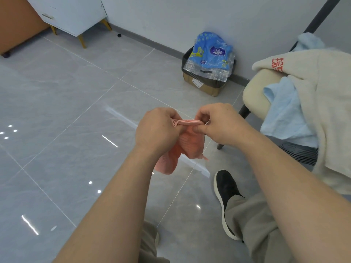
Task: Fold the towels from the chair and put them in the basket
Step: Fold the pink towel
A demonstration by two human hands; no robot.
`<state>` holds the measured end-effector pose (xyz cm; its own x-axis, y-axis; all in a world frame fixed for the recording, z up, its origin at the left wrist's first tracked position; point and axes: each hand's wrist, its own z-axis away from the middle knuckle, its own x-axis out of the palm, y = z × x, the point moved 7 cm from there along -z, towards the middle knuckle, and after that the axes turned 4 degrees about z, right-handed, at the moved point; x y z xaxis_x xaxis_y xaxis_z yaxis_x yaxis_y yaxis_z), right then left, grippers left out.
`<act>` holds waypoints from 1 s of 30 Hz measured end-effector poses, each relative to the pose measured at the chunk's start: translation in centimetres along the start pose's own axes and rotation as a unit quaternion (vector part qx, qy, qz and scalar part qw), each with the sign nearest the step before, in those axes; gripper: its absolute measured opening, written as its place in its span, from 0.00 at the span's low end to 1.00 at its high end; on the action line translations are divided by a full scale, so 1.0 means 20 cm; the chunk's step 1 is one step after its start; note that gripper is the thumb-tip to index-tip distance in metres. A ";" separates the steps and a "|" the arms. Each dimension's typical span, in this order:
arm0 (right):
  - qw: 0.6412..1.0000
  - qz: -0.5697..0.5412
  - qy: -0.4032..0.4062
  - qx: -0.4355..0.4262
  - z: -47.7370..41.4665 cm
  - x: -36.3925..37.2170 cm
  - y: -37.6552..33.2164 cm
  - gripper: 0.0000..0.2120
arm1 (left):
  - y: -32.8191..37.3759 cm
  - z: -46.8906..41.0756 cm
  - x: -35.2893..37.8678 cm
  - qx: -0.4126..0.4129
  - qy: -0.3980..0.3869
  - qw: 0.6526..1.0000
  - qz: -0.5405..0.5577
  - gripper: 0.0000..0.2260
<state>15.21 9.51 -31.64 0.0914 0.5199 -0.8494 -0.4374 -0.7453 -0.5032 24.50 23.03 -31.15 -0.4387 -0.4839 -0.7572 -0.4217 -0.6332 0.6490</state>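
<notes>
In front of the chair (254, 95), my left hand (157, 128) and right hand (222, 124) pinch the pink towel (191, 147) mid-fold; next, I judge, halve it.

You look down on a floor (57, 103) of glossy grey marbled tiles with pale grout lines, dotted with bright reflections of overhead light. A plain white wall (171, 16) runs across the top of the frame, edged by a dark grey baseboard (152, 41). In the upper left you see a white cabinet (72, 14) on slanted gold legs (82, 41), beside a brown wooden panel (17, 25). Against the wall at upper centre stands a cardboard box (205, 86) holding crumpled blue plastic packaging (210, 50). A dark pole (322, 14) slants across the upper right.
</notes>
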 end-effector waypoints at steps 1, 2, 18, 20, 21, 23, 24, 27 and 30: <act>1.000 0.010 -0.003 0.001 0.00 0.00 0.01 0.04 | -0.01 0.00 0.00 0.000 -0.004 1.000 0.007 0.06; 1.000 0.017 -0.003 0.008 0.00 -0.01 0.02 0.04 | -0.02 0.00 -0.01 -0.004 -0.008 1.000 0.014 0.07; 0.986 -0.065 0.058 0.145 0.06 -0.21 0.39 0.07 | -0.46 0.11 -0.34 -0.102 0.030 0.989 0.105 0.07; 0.985 -0.076 0.042 0.150 0.06 -0.20 0.39 0.07 | -0.48 0.14 -0.37 -0.094 0.027 0.992 0.081 0.05; 0.983 -0.098 0.026 0.156 0.07 -0.18 0.39 0.06 | -0.49 0.15 -0.38 -0.091 0.022 0.993 0.069 0.05; 0.973 -0.160 -0.011 0.165 0.08 -0.13 0.37 0.06 | -0.50 0.18 -0.39 -0.079 0.011 0.996 0.035 0.05; 0.968 -0.187 -0.025 0.165 0.08 -0.11 0.36 0.06 | -0.51 0.19 -0.39 -0.070 0.005 0.997 0.014 0.05; 0.968 -0.200 -0.049 0.142 0.08 -0.08 0.34 0.07 | -0.51 0.22 -0.41 -0.047 -0.006 0.998 -0.037 0.06; 0.980 -0.154 -0.068 0.108 0.08 -0.05 0.30 0.08 | -0.54 0.24 -0.42 -0.046 -0.001 0.996 -0.070 0.05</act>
<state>11.07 5.09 -33.58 0.1348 0.7680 -0.6261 -0.5879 -0.4466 -0.6745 28.98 36.78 -31.32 -0.3815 -0.3856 -0.8401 -0.4042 -0.7478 0.5267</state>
